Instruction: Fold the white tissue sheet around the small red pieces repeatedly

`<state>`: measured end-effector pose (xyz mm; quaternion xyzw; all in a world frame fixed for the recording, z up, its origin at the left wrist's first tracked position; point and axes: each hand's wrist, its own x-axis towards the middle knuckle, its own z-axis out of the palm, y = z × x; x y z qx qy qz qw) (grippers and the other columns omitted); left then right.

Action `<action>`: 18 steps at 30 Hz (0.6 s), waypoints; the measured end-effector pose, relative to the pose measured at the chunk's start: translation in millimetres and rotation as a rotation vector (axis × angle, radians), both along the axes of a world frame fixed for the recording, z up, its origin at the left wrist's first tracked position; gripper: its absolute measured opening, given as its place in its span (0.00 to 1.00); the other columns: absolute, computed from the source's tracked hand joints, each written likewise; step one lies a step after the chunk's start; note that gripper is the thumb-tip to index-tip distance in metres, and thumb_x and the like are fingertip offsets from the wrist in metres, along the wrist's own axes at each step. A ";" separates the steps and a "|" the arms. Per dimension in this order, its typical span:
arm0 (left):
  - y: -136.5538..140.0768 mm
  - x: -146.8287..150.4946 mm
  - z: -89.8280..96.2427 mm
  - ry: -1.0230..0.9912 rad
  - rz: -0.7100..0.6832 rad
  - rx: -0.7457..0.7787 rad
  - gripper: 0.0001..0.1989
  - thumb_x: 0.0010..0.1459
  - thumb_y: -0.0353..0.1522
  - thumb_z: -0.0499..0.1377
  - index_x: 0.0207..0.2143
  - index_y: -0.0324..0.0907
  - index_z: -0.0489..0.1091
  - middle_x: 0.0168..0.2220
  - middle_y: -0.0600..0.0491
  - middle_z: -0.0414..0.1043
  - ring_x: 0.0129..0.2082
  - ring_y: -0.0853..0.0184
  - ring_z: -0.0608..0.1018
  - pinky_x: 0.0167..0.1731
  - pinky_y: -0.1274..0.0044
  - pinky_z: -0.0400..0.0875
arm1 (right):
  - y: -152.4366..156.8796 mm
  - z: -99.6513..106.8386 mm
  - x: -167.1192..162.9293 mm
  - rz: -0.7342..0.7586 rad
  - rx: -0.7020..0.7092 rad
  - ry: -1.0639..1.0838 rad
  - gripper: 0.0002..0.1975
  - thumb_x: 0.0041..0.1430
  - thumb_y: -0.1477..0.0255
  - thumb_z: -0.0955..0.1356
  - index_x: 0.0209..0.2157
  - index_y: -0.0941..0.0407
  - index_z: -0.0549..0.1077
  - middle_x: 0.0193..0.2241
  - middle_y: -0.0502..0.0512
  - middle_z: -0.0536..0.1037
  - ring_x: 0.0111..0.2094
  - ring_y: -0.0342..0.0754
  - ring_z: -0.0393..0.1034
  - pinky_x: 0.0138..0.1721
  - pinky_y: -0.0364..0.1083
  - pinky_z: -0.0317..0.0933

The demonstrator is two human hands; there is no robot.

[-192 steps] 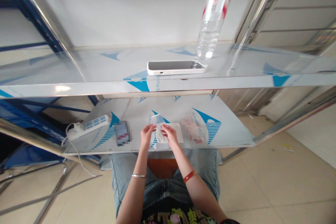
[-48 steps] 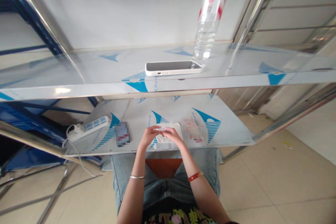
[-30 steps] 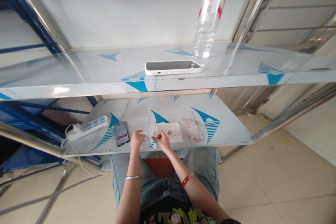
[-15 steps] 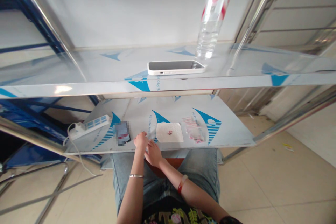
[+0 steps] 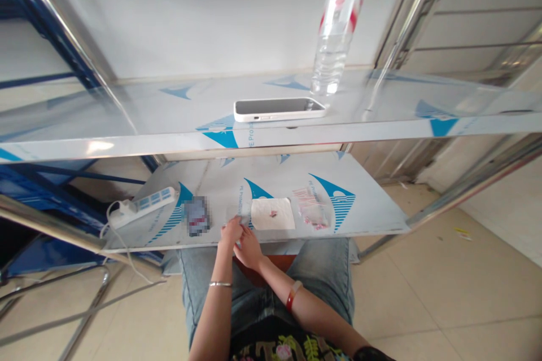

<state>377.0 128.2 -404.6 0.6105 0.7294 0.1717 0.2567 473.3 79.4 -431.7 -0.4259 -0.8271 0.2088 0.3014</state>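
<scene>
Fingers [image 5: 246, 232], head view: bunched and bent, both hands meeting at the near edge of the surface [image 5: 220, 175], right hand [image 5: 249, 250] touching left hand [image 5: 231, 232]. Tips partly hidden; can't tell if I'm pinching anything. White paper sheet [image 5: 263, 221] flat at my 2 o'clock, near the hands, small reddish item [image 5: 273, 214] around its middle. Clear packet [image 5: 312, 211] with red contents further out, between 2 and 3. Pixelated item [image 5: 197, 216] at 10, details unreadable. White power strip [image 5: 148, 203] farther along 10, plug in it. Raised shelf [image 5: 165, 113] at 12: white-cased phone [image 5: 277, 108] flat toward 1, clear bottle [image 5: 336, 39] standing at 1.
</scene>
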 end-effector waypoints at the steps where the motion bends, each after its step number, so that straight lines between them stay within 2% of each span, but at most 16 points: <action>1: 0.1 -0.3 -0.3 0.032 0.001 -0.023 0.18 0.55 0.26 0.50 0.47 0.42 0.70 0.50 0.43 0.71 0.51 0.60 0.71 0.51 0.69 0.61 | 1.5 -0.4 1.1 -0.009 -0.010 0.005 0.19 0.59 0.74 0.63 0.53 0.58 0.69 0.51 0.60 0.71 0.59 0.52 0.54 0.59 0.53 0.47; 5: -2.5 -1.0 1.1 0.129 -0.032 -0.065 0.21 0.56 0.24 0.48 0.50 0.42 0.68 0.56 0.45 0.66 0.55 0.60 0.68 0.53 0.68 0.59 | 10.8 -2.7 7.5 -0.068 -0.047 0.034 0.14 0.58 0.77 0.63 0.44 0.58 0.75 0.45 0.58 0.75 0.58 0.53 0.57 0.58 0.52 0.49; 8: -5.3 -1.7 7.3 0.149 -0.054 -0.068 0.21 0.55 0.23 0.48 0.50 0.43 0.68 0.55 0.46 0.67 0.55 0.60 0.69 0.53 0.66 0.60 | 22.3 -4.1 16.1 -0.178 0.001 0.105 0.13 0.57 0.78 0.62 0.41 0.58 0.76 0.44 0.58 0.76 0.54 0.53 0.62 0.55 0.50 0.53; 13: -5.9 -0.8 25.0 0.111 0.039 0.031 0.22 0.56 0.22 0.46 0.51 0.41 0.68 0.51 0.45 0.71 0.52 0.61 0.72 0.52 0.70 0.62 | 43.5 -3.9 47.3 -0.580 0.148 0.198 0.13 0.57 0.77 0.62 0.39 0.57 0.76 0.43 0.59 0.75 0.50 0.54 0.63 0.51 0.52 0.54; 18: -3.8 13.7 41.4 0.025 0.034 0.126 0.20 0.57 0.24 0.46 0.48 0.41 0.71 0.49 0.45 0.73 0.50 0.60 0.73 0.49 0.71 0.65 | 55.9 -3.4 92.6 -1.062 0.258 0.180 0.17 0.59 0.73 0.59 0.46 0.59 0.73 0.51 0.66 0.67 0.51 0.58 0.58 0.49 0.55 0.49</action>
